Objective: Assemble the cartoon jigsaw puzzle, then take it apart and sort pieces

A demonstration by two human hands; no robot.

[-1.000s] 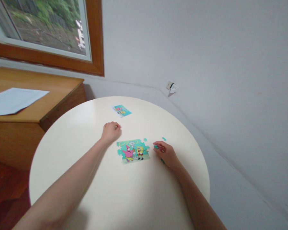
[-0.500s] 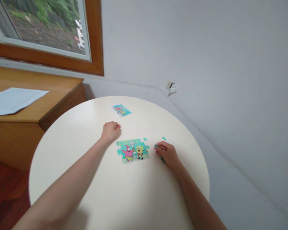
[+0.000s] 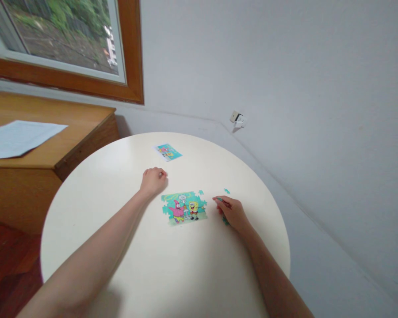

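Note:
A partly joined cartoon jigsaw puzzle (image 3: 182, 208) lies on the round white table (image 3: 172, 269), with gaps along its left and right edges. My right hand (image 3: 232, 212) is just right of it, pinching a small teal puzzle piece (image 3: 220, 199) between thumb and fingers. Another loose teal piece (image 3: 227, 191) lies beyond that hand, and more teal pieces (image 3: 225, 220) show partly hidden beneath it. Beyond the puzzle's upper left corner, my left hand (image 3: 153, 180) rests on the table with its fingers curled in. Nothing shows in it.
A small picture card (image 3: 168, 152) with a similar cartoon lies toward the table's far edge. To the left stands a wooden ledge (image 3: 82, 117) with a pale sheet of paper (image 3: 23, 138). A wall socket with a plug (image 3: 238, 119) is behind the table.
The puzzle piece in my right hand has turned slightly, and the fingers have shifted around it. My left hand has hardly moved.

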